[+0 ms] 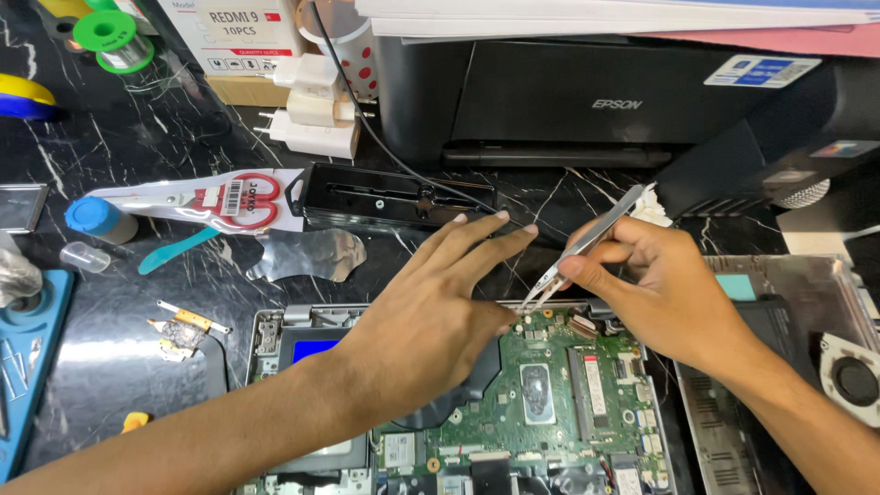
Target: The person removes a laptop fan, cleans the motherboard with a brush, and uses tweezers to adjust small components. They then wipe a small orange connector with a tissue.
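An opened laptop with a green circuit board (pixel 541 403) lies at the bottom middle of the head view. My left hand (pixel 431 312) rests flat over the board's upper left, fingers stretched toward the top edge, holding nothing. My right hand (pixel 655 284) pinches a pair of metal tweezers (pixel 587 243). The tweezer tips touch the board's top edge, just beside my left thumb.
A black printer (pixel 568 101) stands at the back. Red-handled scissors in a package (pixel 220 197), a black tray-like part (pixel 394 197), white chargers (pixel 316 119) and a solder spool (pixel 115 41) lie on the dark marble top. The removed laptop cover (pixel 788 367) with a fan (pixel 857 380) sits right.
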